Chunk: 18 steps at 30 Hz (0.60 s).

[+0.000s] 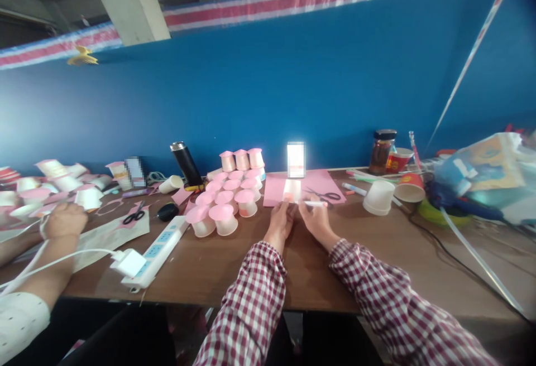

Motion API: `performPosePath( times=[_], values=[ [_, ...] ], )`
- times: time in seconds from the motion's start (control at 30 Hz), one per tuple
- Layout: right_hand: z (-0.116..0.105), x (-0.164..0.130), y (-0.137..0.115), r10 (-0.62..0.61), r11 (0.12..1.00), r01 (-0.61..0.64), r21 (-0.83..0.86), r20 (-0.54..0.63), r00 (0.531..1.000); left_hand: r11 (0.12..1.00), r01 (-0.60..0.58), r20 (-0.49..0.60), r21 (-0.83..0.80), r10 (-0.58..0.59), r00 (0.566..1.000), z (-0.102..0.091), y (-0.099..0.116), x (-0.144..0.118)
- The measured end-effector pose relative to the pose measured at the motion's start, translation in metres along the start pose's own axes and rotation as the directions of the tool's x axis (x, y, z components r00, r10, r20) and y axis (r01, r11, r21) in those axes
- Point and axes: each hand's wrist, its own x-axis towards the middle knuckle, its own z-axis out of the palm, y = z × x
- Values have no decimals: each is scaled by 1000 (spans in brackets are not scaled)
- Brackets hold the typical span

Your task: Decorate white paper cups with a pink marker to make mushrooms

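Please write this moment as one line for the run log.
left hand: pressing pink paper on table | right hand: holding white pen | scissors: on the paper | pink-topped cups: grouped left

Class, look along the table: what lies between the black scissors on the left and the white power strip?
In the head view, a small black rounded object lies on the wooden table between the black scissors and the white power strip.

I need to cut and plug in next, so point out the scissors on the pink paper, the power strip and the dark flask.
scissors [329, 194]: head view, on the blades near the handles.
power strip [161, 245]: head view, mid-body on the sockets.
dark flask [186, 165]: head view, middle of its tilted body.
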Motion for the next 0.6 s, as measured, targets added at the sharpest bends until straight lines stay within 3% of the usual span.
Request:
performPosePath(
  times=[0.6],
  values=[
    [-4, 2, -5, 37, 999, -39, -32, -42, 998, 1000, 0, 21, 22, 0, 1000, 4, 3, -4]
  ],
)
